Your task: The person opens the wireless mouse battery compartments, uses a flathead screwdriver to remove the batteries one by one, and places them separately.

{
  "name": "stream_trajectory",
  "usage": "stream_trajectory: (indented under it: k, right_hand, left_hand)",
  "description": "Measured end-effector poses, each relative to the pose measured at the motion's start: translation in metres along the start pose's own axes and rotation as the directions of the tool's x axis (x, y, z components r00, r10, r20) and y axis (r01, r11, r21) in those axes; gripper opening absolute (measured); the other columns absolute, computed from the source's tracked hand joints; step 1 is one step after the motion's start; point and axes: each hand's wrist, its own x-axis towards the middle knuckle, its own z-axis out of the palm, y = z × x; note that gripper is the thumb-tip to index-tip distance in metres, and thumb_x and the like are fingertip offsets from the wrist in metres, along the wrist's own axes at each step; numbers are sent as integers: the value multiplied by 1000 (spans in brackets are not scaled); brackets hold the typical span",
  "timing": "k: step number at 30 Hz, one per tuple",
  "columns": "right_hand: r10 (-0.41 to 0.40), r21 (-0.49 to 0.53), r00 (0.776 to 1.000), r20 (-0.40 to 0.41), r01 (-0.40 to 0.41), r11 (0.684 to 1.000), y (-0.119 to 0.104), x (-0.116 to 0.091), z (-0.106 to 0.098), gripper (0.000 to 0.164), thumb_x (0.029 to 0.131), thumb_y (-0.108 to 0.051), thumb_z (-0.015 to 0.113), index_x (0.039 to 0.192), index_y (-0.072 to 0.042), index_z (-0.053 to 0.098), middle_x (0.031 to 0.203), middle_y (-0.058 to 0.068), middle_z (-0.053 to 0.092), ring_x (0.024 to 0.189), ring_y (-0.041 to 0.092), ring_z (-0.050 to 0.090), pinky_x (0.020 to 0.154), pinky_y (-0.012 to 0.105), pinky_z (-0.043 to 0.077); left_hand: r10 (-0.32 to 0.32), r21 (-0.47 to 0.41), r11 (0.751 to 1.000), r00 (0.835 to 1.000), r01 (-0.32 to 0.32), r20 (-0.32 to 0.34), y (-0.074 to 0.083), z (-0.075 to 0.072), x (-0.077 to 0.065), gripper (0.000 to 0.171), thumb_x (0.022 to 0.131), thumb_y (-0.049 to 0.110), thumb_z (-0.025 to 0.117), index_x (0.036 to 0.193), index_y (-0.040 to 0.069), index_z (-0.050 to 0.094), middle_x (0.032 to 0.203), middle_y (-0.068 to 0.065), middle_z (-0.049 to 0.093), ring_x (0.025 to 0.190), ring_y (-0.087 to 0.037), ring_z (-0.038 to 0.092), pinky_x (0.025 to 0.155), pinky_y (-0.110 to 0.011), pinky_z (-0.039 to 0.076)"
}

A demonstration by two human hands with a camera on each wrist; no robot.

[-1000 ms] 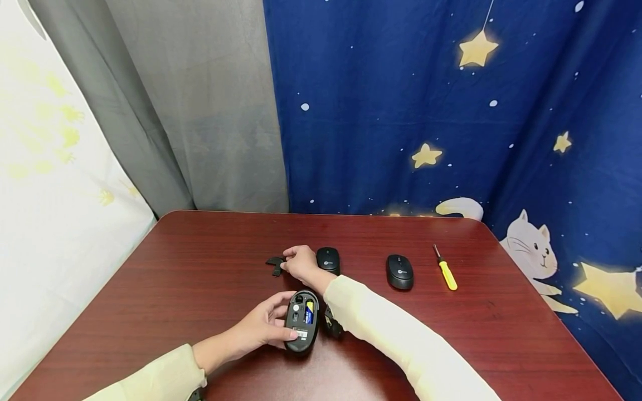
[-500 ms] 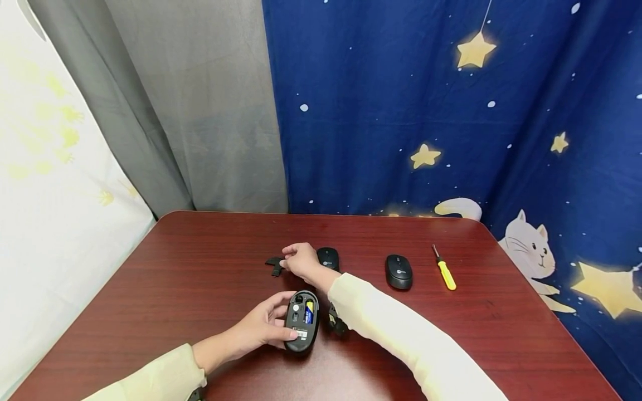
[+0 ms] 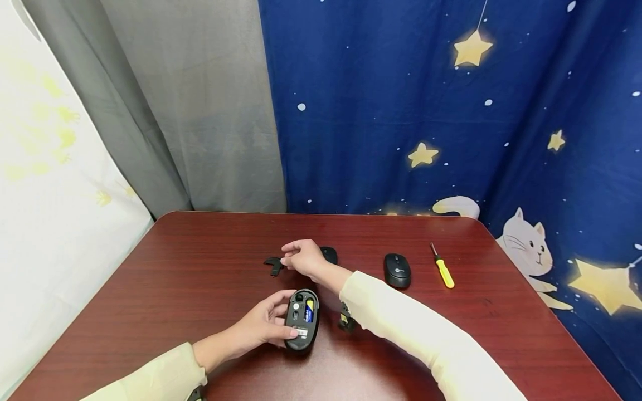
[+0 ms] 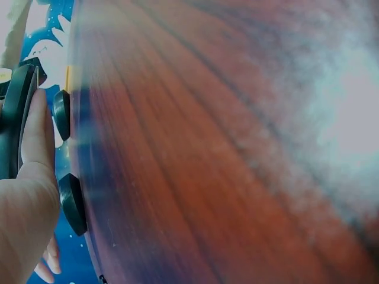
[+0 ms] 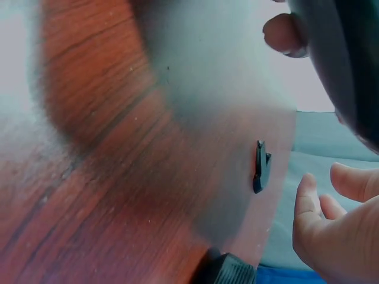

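My left hand (image 3: 258, 324) grips a black computer mouse (image 3: 302, 337), turned underside up, thumb over its label. Its battery bay is uncovered, showing a blue and yellow battery (image 3: 309, 313). Farther back, my right hand (image 3: 307, 259) hovers beside a black battery cover (image 3: 274, 264) on the table. The right wrist view shows a gap between the loosely bent fingers and that cover (image 5: 261, 168); nothing is held there. The gripped mouse (image 5: 349, 65) fills that view's upper right corner. Only its side shows in the left wrist view.
A second black mouse (image 3: 329, 254) sits just behind my right hand, partly hidden by it. To the right stand another black mouse (image 3: 397, 270) and a yellow-handled screwdriver (image 3: 444, 274). The reddish table (image 3: 210, 239) ends at curtains.
My right hand has risen slightly and its forearm has shifted right, hiding more of the mouse behind it. My left hand and its mouse stay in place.
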Motion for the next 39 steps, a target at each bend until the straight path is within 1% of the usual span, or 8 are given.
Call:
stream_trajectory:
  k: [10,14,17,21,26,31,33,39]
  right_hand:
    - [-32,41,999,23,31,999,-6,-8,-25,31,85,5,68,116,4,66,92,13,66,94,38,66,84,44,54]
    - [-51,45,998,20,50,998,-8,-10,-39,32,85,7,68,117,6,65,93,14,67,82,24,68,83,43,55]
    - [-53,47,998,26,52,998,-10,-12,-52,32,87,6,67,119,5,64,95,15,68,79,17,66,85,43,54]
    - [-47,65,999,27,46,997,-10,-16,-69,34,88,7,64,122,6,62,102,22,67,90,24,67,86,41,53]
    - [-68,71,997,22,66,995,-10,-24,-90,35,89,8,61,124,10,59,111,29,63,93,25,67,86,39,54]
    - [-81,54,997,8,80,995,-8,-31,-112,35,90,6,62,125,10,58,109,25,65,96,28,67,91,47,49]
    - [-75,46,997,-3,75,996,-7,-33,-120,35,90,5,63,125,8,59,108,21,66,98,28,67,91,46,49]
    - [-61,43,998,-27,62,997,-2,-41,-143,36,92,4,61,128,8,56,114,23,64,99,26,67,92,43,49]
  left_hand:
    - [0,26,1000,1000,0,-6,0,-1,1,78,81,-3,73,144,-3,26,121,-21,59,97,-31,66,66,-39,58]
    - [1,31,1000,1000,-1,-13,0,-1,0,78,81,-3,73,145,-3,27,121,-21,59,96,-31,66,65,-38,58]
    - [-3,32,999,1000,4,-18,0,-1,1,79,81,-3,73,145,-2,27,120,-21,59,97,-32,66,66,-39,58]
    - [-1,36,999,1000,2,-20,1,-2,1,80,80,-4,74,145,-1,27,121,-21,59,97,-32,66,67,-40,58]
    - [2,41,999,1000,-2,-16,2,-2,1,80,80,-4,74,145,-1,27,121,-21,59,97,-31,66,66,-40,58]
    - [-2,44,999,1000,3,-23,1,-1,2,81,80,-3,74,146,0,27,120,-21,59,96,-31,66,66,-40,58]
    - [0,42,999,1000,1,-25,1,-1,2,81,80,-3,74,146,0,28,120,-21,59,96,-32,66,66,-40,58]
    - [2,45,999,1000,-1,-20,1,-1,3,80,80,-3,74,146,0,28,120,-21,59,96,-31,66,65,-38,58]
